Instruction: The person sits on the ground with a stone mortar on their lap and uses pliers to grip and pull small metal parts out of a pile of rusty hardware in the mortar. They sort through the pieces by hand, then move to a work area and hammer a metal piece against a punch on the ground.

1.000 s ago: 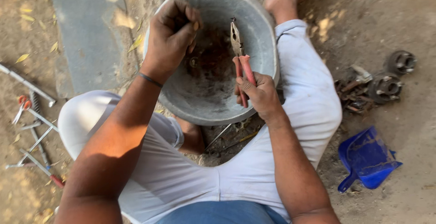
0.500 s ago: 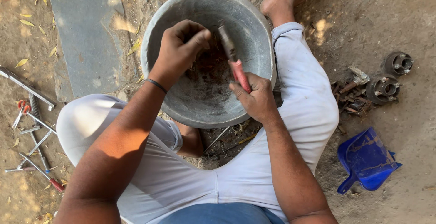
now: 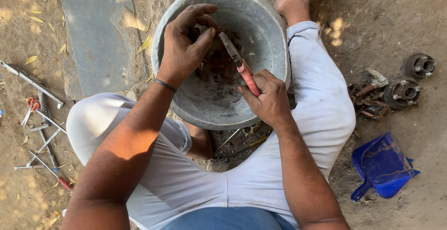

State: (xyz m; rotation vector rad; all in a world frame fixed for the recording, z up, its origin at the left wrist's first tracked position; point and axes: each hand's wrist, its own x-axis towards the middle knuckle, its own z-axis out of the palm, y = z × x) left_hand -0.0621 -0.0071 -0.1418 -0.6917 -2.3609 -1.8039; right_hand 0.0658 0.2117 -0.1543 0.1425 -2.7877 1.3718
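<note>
Risk of a pinched fingertip, or the part dropping into the grey basin (image 3: 274, 48), if the pliers (image 3: 240, 67) slip. Over the basin: left hand (image 3: 186, 43) curled, fingers pinched on something small, unclear what. Near the basin's right rim: right hand (image 3: 267, 99) wrapped tight around the red handles.

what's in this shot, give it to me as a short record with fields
setting: bare dirt ground, person sitting cross-legged
left hand: fingers pinched on something small over the basin; the item is too small to tell
right hand: grips red-handled pliers, tip pointing toward the left hand's fingers
basin: round grey metal tub between the knees, dark rusty residue inside
person's left side: loose hand tools on the ground
person's right side: blue dustpan, rusty metal parts
above the tools: flat grey slab
</note>
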